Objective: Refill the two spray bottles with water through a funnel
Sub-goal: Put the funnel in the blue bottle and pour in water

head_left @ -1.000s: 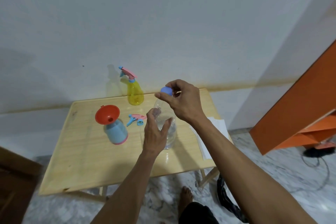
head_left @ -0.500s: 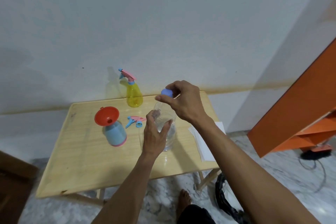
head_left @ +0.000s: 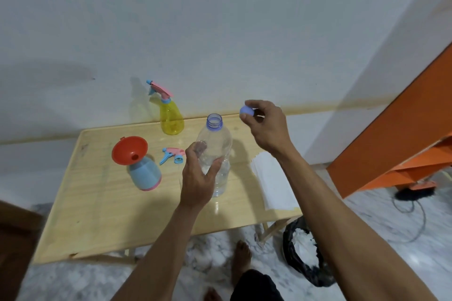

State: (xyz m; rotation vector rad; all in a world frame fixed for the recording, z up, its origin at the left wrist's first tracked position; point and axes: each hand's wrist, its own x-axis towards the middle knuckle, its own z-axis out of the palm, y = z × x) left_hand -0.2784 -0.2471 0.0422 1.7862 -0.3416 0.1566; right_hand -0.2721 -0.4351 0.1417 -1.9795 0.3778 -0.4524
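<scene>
A clear plastic water bottle (head_left: 217,144) stands on the wooden table (head_left: 102,215), its neck uncapped. My left hand (head_left: 198,178) grips the bottle's body from the near side. My right hand (head_left: 266,124) is up and to the right of the neck, pinching the blue cap (head_left: 245,110). A blue spray bottle (head_left: 146,173) stands at the left with a red funnel (head_left: 129,150) in its mouth. Its detached pink and blue spray head (head_left: 172,155) lies on the table behind it. A yellow spray bottle (head_left: 170,118) with its pink trigger head stands at the back by the wall.
White paper sheets (head_left: 274,181) lie on the table's right edge. A black bin bag (head_left: 305,259) with white waste sits on the marble floor below. An orange shelf unit (head_left: 396,139) stands at the right. A bare foot (head_left: 241,259) shows under the table.
My right hand has lifted the blue cap off the water bottle's neck and moved it to the right. The left hand keeps its grip on the bottle.
</scene>
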